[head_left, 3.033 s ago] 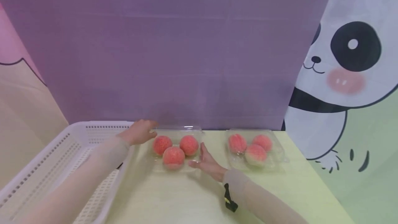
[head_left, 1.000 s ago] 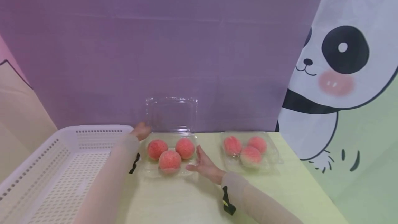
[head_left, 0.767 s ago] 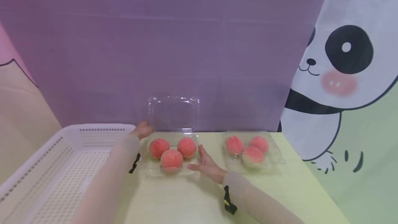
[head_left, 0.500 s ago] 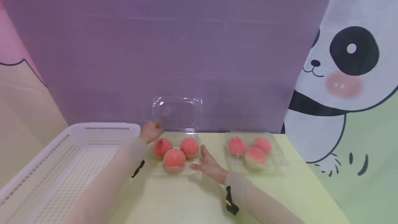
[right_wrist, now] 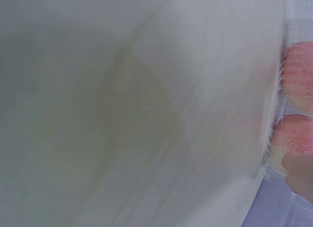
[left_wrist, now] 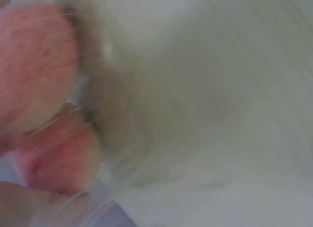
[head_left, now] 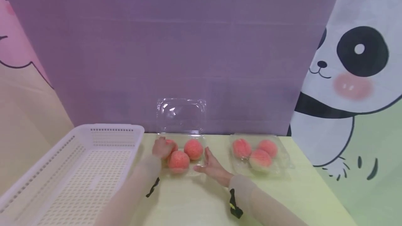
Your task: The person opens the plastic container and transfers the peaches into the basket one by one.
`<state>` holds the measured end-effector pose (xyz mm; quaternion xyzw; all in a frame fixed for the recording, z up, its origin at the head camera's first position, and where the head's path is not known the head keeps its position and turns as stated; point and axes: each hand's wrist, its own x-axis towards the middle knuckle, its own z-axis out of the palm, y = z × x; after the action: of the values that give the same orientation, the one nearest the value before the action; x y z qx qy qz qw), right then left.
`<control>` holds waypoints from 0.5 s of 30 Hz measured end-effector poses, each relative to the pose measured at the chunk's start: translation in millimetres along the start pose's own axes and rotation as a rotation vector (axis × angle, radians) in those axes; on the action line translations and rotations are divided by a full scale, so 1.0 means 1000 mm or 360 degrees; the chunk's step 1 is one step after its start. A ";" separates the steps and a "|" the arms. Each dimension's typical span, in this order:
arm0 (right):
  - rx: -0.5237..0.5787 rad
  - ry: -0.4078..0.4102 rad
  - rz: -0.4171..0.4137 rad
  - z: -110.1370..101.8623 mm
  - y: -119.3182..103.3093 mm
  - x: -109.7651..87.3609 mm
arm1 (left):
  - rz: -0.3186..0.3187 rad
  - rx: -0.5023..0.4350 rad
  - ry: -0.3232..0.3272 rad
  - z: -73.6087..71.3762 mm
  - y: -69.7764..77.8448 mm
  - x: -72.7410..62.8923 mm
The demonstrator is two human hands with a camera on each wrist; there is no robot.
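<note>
In the head view, a clear plastic clamshell box (head_left: pixel 198 172) stands with its lid (head_left: pixel 181 115) raised against the purple backdrop. Three pinkish peaches are inside: a left peach (head_left: pixel 171 143), a front peach (head_left: pixel 179 162) and a right peach (head_left: pixel 193 149). My left hand (head_left: pixel 161 148) grips the left peach from above with bent fingers, covering much of it. Spread thumb and fingers of my right hand (head_left: pixel 213 168) rest at the box's right side. The left wrist view shows a peach (left_wrist: pixel 56 156) close to the fingers; the right wrist view shows a fingertip (right_wrist: pixel 299 174) by a peach (right_wrist: pixel 292 139).
A second clear box (head_left: pixel 276 168) with three peaches stands to the right on the pale yellow table (head_left: pixel 201 205). A white perforated basket (head_left: pixel 94 184) is at the left. Behind hangs a purple cloth (head_left: pixel 188 51), and a panda picture (head_left: pixel 345 79) is at the right.
The lid of the left box has swung up and back. My left hand has moved from the box's back left corner down onto the left peach. The right hand stays at the box's side.
</note>
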<state>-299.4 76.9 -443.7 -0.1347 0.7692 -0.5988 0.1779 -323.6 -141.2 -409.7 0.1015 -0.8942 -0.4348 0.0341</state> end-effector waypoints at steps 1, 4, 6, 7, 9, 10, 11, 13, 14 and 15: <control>-0.0003 0.0003 -0.0001 0.000 0.000 0.000 | 0.0009 -0.0015 0.0015 0.003 -0.003 0.001; -0.0006 0.0006 0.0007 0.001 -0.001 -0.001 | -0.0006 -0.0111 0.0001 0.011 -0.009 0.002; -0.0009 -0.0003 0.0006 0.002 -0.002 -0.002 | -0.0053 -0.0223 -0.0024 0.015 -0.012 0.002; -0.0008 -0.0011 0.0010 0.002 -0.002 -0.003 | -0.0083 -0.0266 -0.0030 0.016 -0.014 0.001; 0.0001 -0.0029 0.0011 0.003 -0.003 -0.005 | -0.0139 -0.0340 -0.0041 0.019 -0.016 0.001; 0.0001 -0.0034 0.0013 0.003 -0.003 -0.005 | -0.0148 -0.0353 -0.0037 0.019 -0.017 0.001; 0.0001 -0.0037 0.0010 0.003 -0.002 -0.005 | -0.0158 -0.0350 -0.0035 0.020 -0.017 0.002; 0.0010 -0.0035 0.0007 0.001 -0.002 -0.005 | -0.0157 -0.0338 -0.0031 0.022 -0.017 0.004; 0.0007 -0.0033 0.0010 0.001 -0.002 -0.005 | -0.0150 -0.0333 -0.0029 0.023 -0.017 0.005; 0.0000 -0.0029 0.0016 0.000 -0.002 -0.005 | -0.0136 -0.0328 -0.0025 0.024 -0.017 0.006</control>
<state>-294.6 78.6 -441.4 -0.1365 0.7682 -0.5966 0.1879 -330.1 -134.3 -437.6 0.1320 -0.8399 -0.5261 0.0189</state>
